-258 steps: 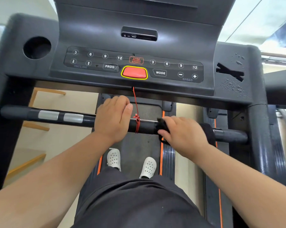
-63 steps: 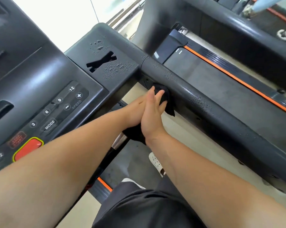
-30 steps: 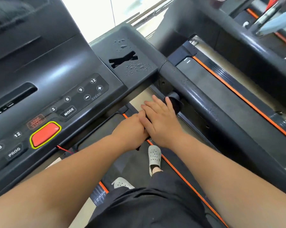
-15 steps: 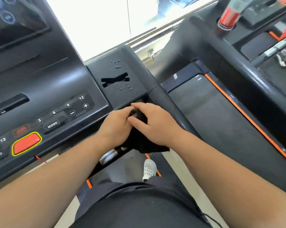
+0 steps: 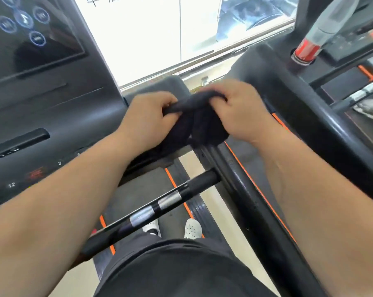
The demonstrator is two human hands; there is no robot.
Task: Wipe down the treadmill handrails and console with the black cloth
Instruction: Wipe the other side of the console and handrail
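Console corner [image 5: 157,86] mostly under black cloth [image 5: 195,125]

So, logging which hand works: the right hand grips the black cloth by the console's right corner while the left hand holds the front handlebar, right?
Not quite. The head view shows the left hand off the front handlebar; it grips the black cloth too, alongside the right hand, by the console's right corner.

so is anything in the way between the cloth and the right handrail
Nothing visible. The left hand and right hand grip the cloth bunched over the console corner, and the right handrail runs bare from just below it. The crossbar meets it lower down.
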